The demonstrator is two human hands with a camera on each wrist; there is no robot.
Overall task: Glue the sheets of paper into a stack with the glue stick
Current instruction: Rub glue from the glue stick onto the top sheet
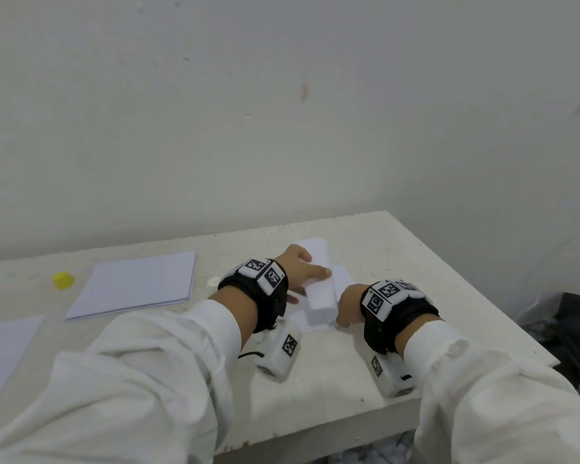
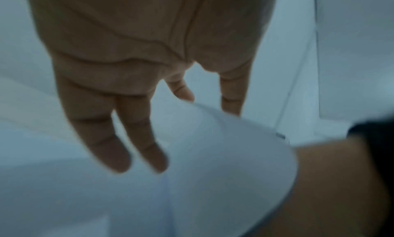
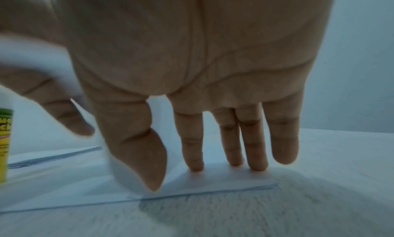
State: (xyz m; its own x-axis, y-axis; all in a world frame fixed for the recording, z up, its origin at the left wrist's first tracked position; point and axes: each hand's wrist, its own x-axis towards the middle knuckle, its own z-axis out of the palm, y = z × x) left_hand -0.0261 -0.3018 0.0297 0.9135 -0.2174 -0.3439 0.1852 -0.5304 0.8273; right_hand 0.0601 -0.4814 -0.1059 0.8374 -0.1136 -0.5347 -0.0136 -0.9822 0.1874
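Note:
A white sheet (image 1: 318,289) bows upward in an arch over flat sheets (image 1: 344,279) on the table's right part. My left hand (image 1: 310,267) lies on the arch's left side, with straight fingers (image 2: 119,148) over the curved sheet (image 2: 224,173). My right hand (image 1: 347,308) is at the arch's near right end. Its straight fingertips (image 3: 255,163) press the flat sheets (image 3: 213,185) and its index finger rests against the curl (image 3: 127,176). The yellow and green glue stick (image 3: 5,146) stands upright to the left, uncapped or not I cannot tell.
A stack of white sheets (image 1: 131,283) lies left of my hands, seen too as the far paper stack (image 3: 53,156). A yellow cap (image 1: 62,280) sits beyond it, and a single sheet (image 1: 4,349) at the far left. The table edge (image 1: 482,289) drops off on the right; a wall stands behind.

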